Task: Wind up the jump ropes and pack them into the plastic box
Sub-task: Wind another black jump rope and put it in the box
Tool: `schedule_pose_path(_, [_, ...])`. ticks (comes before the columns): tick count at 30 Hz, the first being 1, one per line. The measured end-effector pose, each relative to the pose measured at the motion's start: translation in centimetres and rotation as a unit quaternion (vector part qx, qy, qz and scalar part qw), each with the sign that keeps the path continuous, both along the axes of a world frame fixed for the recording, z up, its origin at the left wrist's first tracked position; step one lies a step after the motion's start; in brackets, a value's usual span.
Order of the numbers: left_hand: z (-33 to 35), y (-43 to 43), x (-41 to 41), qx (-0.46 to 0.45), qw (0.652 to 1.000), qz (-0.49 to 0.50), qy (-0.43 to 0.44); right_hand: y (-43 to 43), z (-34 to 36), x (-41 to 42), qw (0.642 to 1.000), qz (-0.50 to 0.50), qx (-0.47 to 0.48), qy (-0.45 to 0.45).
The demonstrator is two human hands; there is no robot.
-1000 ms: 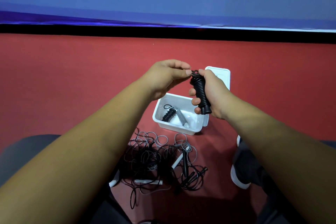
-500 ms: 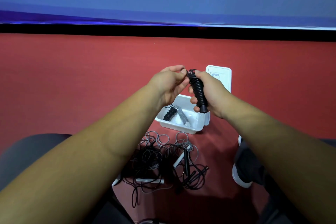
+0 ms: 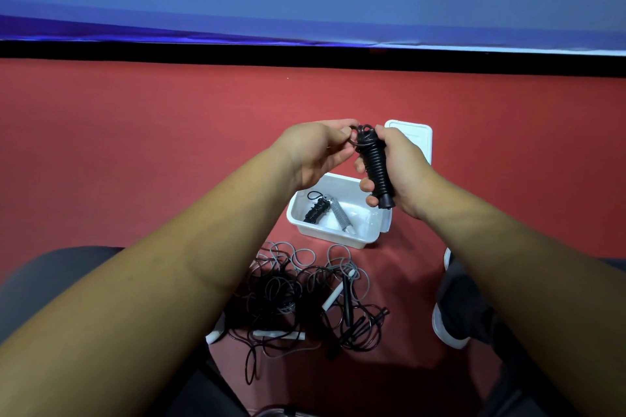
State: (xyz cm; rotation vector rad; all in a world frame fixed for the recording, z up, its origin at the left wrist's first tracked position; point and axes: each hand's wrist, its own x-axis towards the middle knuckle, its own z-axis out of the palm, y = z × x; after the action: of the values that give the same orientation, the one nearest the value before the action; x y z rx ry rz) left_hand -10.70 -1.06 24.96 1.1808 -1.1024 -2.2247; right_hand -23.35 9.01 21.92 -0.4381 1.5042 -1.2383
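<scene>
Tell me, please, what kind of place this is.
Probably an indoor sports hall or gym: a red floor, a blue banner along the wall, and loose jump ropes lying beside a white plastic box.

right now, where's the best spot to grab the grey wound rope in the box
Pinch the grey wound rope across its coiled middle, from straight above: it lies flat in the open plastic box, with the black bundle close on its left.

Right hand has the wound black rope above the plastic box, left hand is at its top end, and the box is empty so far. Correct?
Not empty: the head view shows the plastic box holding a black bundle and a grey bundle. The rest stands: the right hand grips the wound black rope above it, the left hand pinching its top end.
</scene>
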Motion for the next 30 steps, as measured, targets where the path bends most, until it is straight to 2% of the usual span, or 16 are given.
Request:
schedule_pose_path(7, [-0.2,0.1,0.2,-0.010,0.999,-0.022,-0.042,0.2,0.2,0.0,0.999,0.027,-0.001,0.026])
schedule_pose_path(13, [-0.8,0.4,0.0,-0.054,0.997,0.048,-0.034,0.2,0.5,-0.2,0.999,0.028,-0.014,0.026])
schedule_pose_path(19, [-0.9,0.6,0.1,-0.066,0.997,0.020,-0.043,0.3,0.8,-0.2,0.998,0.045,-0.014,0.044])
schedule_pose_path(26, [-0.9,0.3,0.6,-0.203,0.977,-0.010,-0.060,0.4,1.1,-0.6,0.995,0.069,0.000,0.076])
schedule_pose_path(30, [-1.5,0.9,0.5,-0.204,0.978,0.012,-0.047,0.4,1.2,-0.8,0.995,0.070,-0.005,0.074])
